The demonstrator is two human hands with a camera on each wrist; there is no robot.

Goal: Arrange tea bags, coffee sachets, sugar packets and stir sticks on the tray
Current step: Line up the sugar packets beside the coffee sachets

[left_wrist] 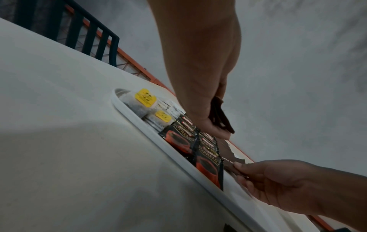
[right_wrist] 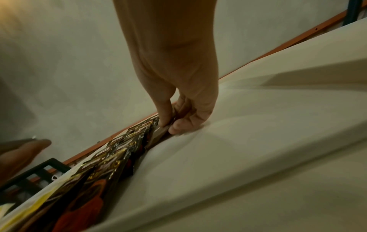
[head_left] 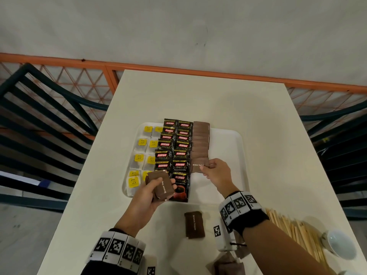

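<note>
A white tray (head_left: 228, 143) holds yellow-tagged tea bags (head_left: 143, 151) on the left, black coffee sachets (head_left: 174, 147) in the middle and a column of brown sugar packets (head_left: 200, 139) beside them. My right hand (head_left: 215, 172) pinches one brown sugar packet (head_left: 198, 165) at the near end of that column, low on the tray. My left hand (head_left: 151, 193) grips a small stack of brown sugar packets (head_left: 161, 185) above the tray's near left part. In the left wrist view the stack (left_wrist: 220, 116) shows edge-on. The right wrist view shows the pinched packet (right_wrist: 160, 130) touching the tray.
One loose sugar packet (head_left: 194, 225) lies on the white table (head_left: 198, 96) near me, with more at the bottom edge (head_left: 228, 264). Wooden stir sticks (head_left: 294, 231) and a white cup (head_left: 337, 245) sit at the near right. Dark chairs (head_left: 39, 120) flank the table.
</note>
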